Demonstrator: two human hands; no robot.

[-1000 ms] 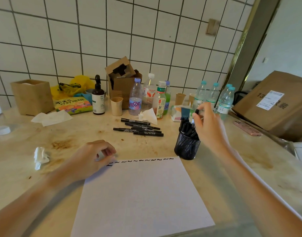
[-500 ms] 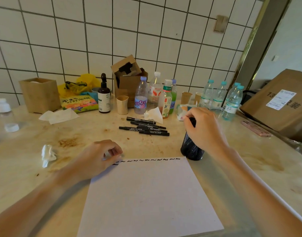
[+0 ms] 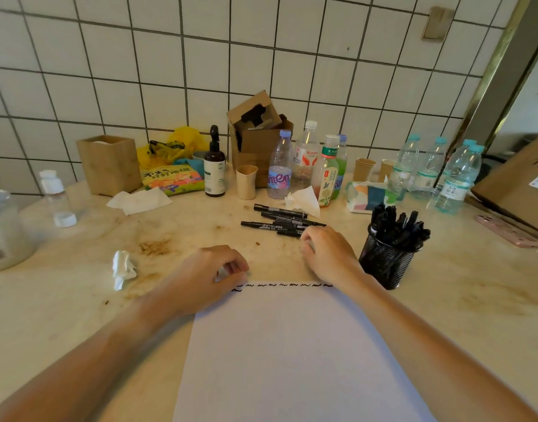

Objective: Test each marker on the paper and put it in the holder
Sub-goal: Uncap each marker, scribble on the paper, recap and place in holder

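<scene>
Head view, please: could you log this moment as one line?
right hand: reaching loose markers | left hand: on paper | holder: full

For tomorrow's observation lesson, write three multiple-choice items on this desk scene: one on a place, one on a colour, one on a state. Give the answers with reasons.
1. Where does the mesh holder stand?
A. right of the paper
B. on the paper
C. behind the bottles

2. What colour are the loose markers on the table?
A. red
B. black
C. blue

3. How is the holder?
A. empty
B. tipped over
C. upright, filled with markers

Answers:
1 A: it stands on the tabletop by the paper's far right corner, beside the right hand.
2 B: bodies and caps are black, as are the squiggles along the paper's top edge by the left hand.
3 C: its rim faces up and black markers stick out of it.
</scene>
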